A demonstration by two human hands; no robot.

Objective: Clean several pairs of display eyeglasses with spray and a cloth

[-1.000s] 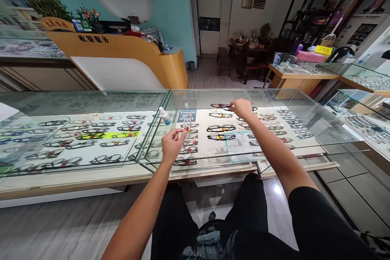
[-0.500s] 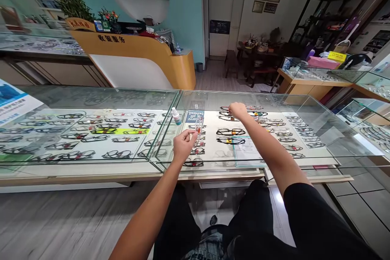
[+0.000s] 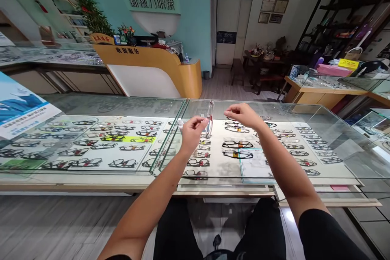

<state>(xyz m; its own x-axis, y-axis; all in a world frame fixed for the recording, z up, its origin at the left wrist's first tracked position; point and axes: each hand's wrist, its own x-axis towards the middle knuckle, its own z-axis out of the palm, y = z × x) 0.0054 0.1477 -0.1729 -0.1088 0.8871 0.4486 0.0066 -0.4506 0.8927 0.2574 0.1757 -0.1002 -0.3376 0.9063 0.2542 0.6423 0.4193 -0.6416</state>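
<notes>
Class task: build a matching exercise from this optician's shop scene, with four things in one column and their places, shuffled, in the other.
1 clear glasses
2 blue poster
3 pink box
4 green strip

A on the far counter at right
B inside the left display case
C pinched in the left hand
D on top of that case, far left

Pairs: 1-C, 2-D, 3-A, 4-B

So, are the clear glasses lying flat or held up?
Held up: left hand pinches the clear glasses on end above the display case.
</notes>
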